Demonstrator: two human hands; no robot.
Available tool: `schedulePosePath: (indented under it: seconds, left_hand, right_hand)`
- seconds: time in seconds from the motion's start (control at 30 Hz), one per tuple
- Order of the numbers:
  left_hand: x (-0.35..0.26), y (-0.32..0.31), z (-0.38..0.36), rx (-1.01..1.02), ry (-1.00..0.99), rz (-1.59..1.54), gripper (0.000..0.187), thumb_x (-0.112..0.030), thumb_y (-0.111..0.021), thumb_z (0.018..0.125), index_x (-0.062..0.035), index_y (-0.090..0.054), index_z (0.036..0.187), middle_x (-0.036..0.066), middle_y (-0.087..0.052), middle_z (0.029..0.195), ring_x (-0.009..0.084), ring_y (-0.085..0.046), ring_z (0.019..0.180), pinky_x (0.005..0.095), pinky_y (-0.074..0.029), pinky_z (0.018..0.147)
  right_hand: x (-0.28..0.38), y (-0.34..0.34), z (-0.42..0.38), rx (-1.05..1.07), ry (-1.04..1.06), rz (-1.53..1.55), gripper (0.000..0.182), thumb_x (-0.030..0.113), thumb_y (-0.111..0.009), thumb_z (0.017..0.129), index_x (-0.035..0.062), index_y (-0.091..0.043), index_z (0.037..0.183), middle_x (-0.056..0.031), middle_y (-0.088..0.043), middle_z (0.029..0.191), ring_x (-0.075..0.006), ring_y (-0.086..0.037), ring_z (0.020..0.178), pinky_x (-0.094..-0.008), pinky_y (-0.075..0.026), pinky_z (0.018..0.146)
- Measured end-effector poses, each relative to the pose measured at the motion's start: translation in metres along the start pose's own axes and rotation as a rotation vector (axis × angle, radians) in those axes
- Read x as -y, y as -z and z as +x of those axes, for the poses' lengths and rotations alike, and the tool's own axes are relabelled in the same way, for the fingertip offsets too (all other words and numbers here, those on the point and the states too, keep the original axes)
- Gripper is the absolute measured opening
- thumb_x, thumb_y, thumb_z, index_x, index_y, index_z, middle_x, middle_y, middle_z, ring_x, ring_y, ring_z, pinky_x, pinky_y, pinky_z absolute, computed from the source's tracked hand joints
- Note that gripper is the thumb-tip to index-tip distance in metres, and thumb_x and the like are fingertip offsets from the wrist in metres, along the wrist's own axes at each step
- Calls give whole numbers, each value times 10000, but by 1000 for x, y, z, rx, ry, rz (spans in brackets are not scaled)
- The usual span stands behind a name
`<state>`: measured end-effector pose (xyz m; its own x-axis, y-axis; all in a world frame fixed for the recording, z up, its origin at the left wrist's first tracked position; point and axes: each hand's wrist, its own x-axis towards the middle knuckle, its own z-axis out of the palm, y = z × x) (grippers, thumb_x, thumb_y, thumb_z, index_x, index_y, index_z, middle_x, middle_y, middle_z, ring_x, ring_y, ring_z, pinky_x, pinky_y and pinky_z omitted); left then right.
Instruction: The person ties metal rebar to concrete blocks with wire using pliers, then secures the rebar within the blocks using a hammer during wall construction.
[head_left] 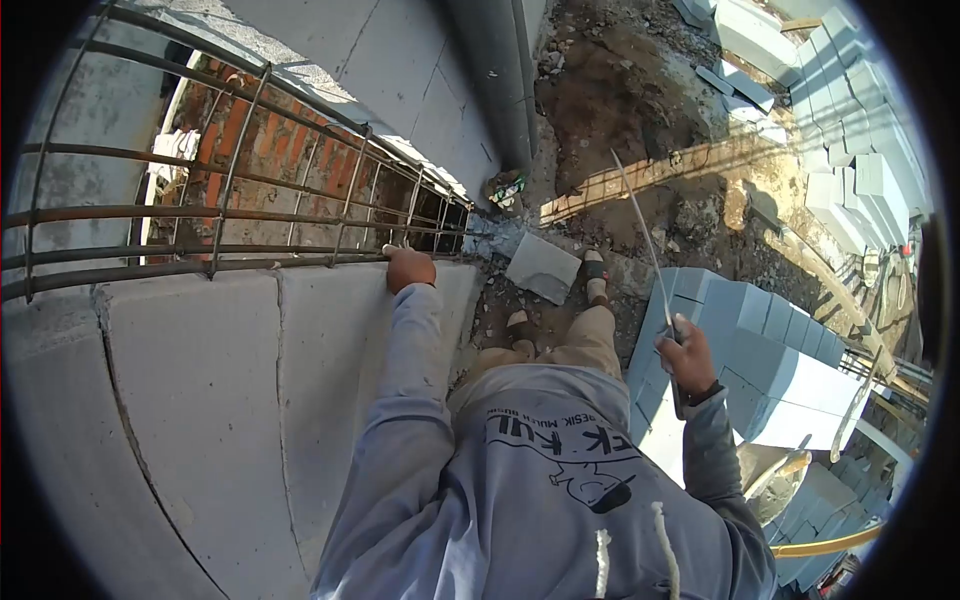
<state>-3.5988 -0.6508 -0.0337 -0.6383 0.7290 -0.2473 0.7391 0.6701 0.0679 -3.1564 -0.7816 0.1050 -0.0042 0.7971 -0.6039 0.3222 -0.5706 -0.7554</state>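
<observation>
My left hand rests at the top edge of the pale block wall, against the lowest bars of the steel rebar cage; its fingers are curled and what they grip is hard to make out. On the right, my right hand is wrapped round the handle of a saw, whose long thin blade points up and away from me. A loose pale block lies on the ground near my feet, between the wall and the saw.
Stacked pale blocks stand at the right, with more blocks at the upper right. A plank crosses the dirt ground. A grey pipe stands beside the far wall. A bucket is at the lower right.
</observation>
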Motion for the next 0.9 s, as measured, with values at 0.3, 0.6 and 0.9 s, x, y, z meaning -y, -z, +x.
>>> schedulePosePath:
  seconds: [0.3, 0.6, 0.9]
  left_hand:
    - [-30, 18, -14, -173, 335, -55, 245, -204, -500, 867, -32, -504, 1040, 217, -655, 877, 373, -643, 813, 472, -506, 672]
    - [-39, 19, -7, -336, 505, -199, 244, -306, -501, 899, -102, -584, 1005, 197, -657, 791, 386, -635, 750, 484, -488, 627]
    - [-62, 14, -18, -416, 495, -537, 306, -325, -486, 915, -70, -632, 1001, 149, -669, 887, 350, -630, 822, 429, -480, 691]
  right_hand:
    - [7, -53, 166, 694, 458, -501, 338, 207, -580, 717, -33, -563, 955, -274, -595, 814, -435, -582, 808, -460, -458, 737]
    - [38, -56, 230, 704, 505, -564, 419, 235, -571, 736, -27, -565, 1062, -294, -600, 919, -429, -583, 873, -452, -462, 779]
    - [57, -35, 224, 690, 441, -648, 343, 242, -571, 731, -10, -559, 964, -261, -594, 846, -443, -565, 831, -451, -450, 732]
